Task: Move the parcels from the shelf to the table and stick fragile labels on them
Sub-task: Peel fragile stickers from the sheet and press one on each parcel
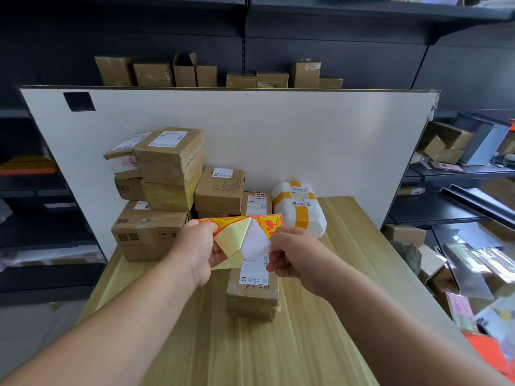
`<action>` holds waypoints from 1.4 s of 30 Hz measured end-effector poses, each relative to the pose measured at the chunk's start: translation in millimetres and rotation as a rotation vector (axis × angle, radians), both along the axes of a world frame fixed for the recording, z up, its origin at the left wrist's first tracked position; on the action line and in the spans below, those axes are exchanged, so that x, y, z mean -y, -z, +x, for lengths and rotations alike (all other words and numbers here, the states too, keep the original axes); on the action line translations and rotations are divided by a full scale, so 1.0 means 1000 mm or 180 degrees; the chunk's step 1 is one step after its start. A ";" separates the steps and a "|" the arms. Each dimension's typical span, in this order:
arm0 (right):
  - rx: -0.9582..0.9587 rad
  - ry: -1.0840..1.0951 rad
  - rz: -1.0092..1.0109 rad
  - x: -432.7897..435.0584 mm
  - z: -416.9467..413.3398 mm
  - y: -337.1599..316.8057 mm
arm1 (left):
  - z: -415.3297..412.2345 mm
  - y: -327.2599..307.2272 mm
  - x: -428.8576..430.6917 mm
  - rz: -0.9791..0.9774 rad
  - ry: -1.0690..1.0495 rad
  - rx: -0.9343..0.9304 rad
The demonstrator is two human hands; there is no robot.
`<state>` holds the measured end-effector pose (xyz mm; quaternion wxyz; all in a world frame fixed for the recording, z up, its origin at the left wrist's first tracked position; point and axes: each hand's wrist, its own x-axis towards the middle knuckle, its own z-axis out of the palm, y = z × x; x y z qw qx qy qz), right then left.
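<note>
From my station, the wooden counter [320,344] fills the lower view. A stack of parcels [156,227] stands against the white board [278,135] at its far left, with a white wrapped parcel [298,210] beside them. One brown parcel [252,296] lies apart, directly below the hands. Above it the left hand [195,252] grips the label sheet [232,238], yellow backing folded toward me, while the right hand [295,254] pinches a fragile label [255,240] half peeled, white underside showing. I judge the risk lies here. If I pull fast or aslant, the label may tear, curl onto itself, or cling to the fingers [281,238]. If I press it on skewed, it could cover the shipping slip [254,271].
</note>
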<state>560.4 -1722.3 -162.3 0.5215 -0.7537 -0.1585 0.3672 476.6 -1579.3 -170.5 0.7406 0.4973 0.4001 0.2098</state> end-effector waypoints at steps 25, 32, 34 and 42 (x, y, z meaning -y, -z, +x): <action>-0.0818 0.0635 0.0705 0.022 0.029 0.011 | -0.020 0.003 0.024 0.3406 0.0785 -0.0594; -0.0811 0.0687 0.0674 0.032 0.031 0.018 | -0.012 0.013 0.026 0.2782 0.0584 -0.0409; -0.0907 0.0736 0.0661 0.035 0.032 0.021 | -0.011 0.017 0.028 0.2478 0.0510 -0.0316; -0.1069 0.0935 0.0632 0.041 0.039 0.022 | -0.004 0.018 0.040 0.2517 0.0482 -0.0172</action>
